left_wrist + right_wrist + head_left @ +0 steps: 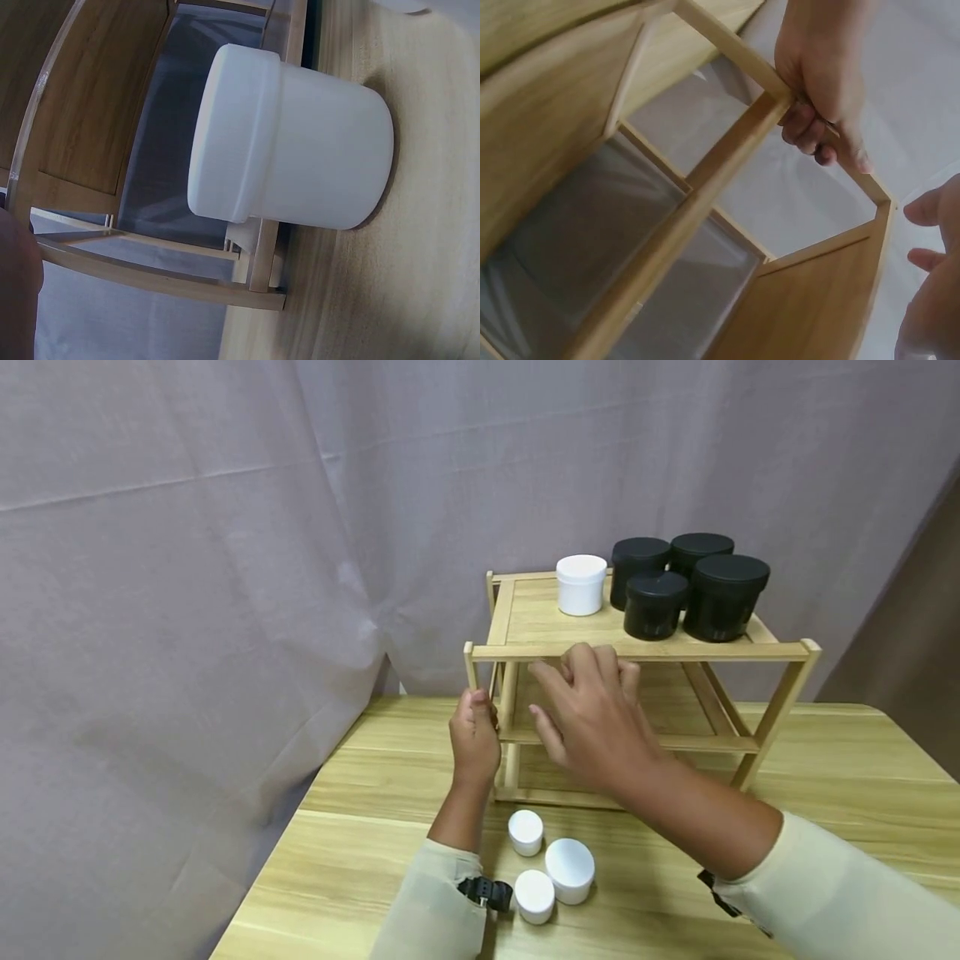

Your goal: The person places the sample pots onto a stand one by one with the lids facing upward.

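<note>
now, left fingers curled round rack post, right fingers relaxed, near top rail

no text, labels, numbers or signs can be read.

Four black jars block the top right of the wooden rack. I could reach in left of the lone white jar. Near me, three little white jars get in the way.
</note>
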The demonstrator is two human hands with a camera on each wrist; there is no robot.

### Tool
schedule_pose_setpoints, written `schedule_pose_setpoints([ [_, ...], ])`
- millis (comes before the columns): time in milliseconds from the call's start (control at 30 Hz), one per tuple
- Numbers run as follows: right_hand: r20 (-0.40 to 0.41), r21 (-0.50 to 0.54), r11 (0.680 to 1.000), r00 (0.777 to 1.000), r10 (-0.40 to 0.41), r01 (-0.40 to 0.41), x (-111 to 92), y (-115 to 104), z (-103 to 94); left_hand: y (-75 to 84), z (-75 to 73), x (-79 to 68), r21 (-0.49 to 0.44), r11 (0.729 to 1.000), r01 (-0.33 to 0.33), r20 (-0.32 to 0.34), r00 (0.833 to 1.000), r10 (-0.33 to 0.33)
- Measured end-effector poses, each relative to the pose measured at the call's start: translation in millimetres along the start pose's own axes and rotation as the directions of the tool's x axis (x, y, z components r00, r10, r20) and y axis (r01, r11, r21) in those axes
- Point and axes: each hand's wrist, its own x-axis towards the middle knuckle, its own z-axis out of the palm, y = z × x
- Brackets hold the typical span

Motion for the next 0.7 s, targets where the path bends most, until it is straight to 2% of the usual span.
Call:
schedule_pose_setpoints([
  [167,0.047,0.122,0.992,0.999,0.022,-0.028,-13.5,4.4,3.2,1.5,0.0,0.9,0.007,1.000,0.000,0.001,1.000,0.000],
  [267,0.130,0.254,0.961,0.989,0.075,-0.106,-23.3,4.8,3.8,1.6,0.0,0.6,0.014,1.000,0.009,0.004,1.000,-0.009],
  [400,0.212,0.425,0.879,0.968,0.136,-0.217,-36.2,3.7,5.8,1.6,0.4,0.9,0.007,1.000,0.014,0.003,1.000,-0.014],
  [567,0.282,0.558,0.775,0.946,0.159,-0.297,-47.5,5.7,8.0,1.9,1.4,1.3,-0.005,1.000,0.023,0.005,1.000,-0.023],
  [700,0.437,0.579,0.700,0.884,0.166,-0.417,-55.6,7.1,5.9,2.2,1.3,1.3,0.000,0.999,0.032,-0.001,0.999,-0.032],
])
